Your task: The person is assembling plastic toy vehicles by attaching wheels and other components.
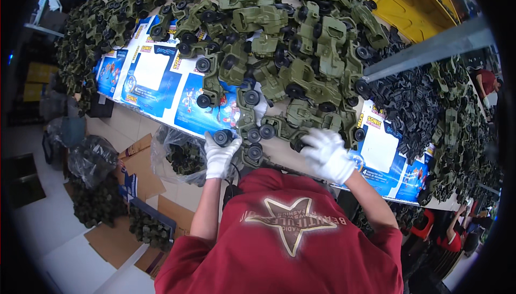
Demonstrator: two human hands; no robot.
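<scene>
Gripping black wheels [222, 137] between thumb and fingers, your white-gloved left hand [222, 155] is just over the near edge of the counter [280, 153], beside a green toy vehicle [248, 119]. Your right hand [326, 155], gloved too, has its fingers loosely spread near another green vehicle [313, 115]; whether it touches anything, you cannot tell. Beyond both hands, a heap of green vehicles [330, 41] covers much of the counter, partly over blue-and-white printed sheets [153, 73]. Black parts [403, 111] are piled to the right, below a yellow bin [411, 4].
</scene>
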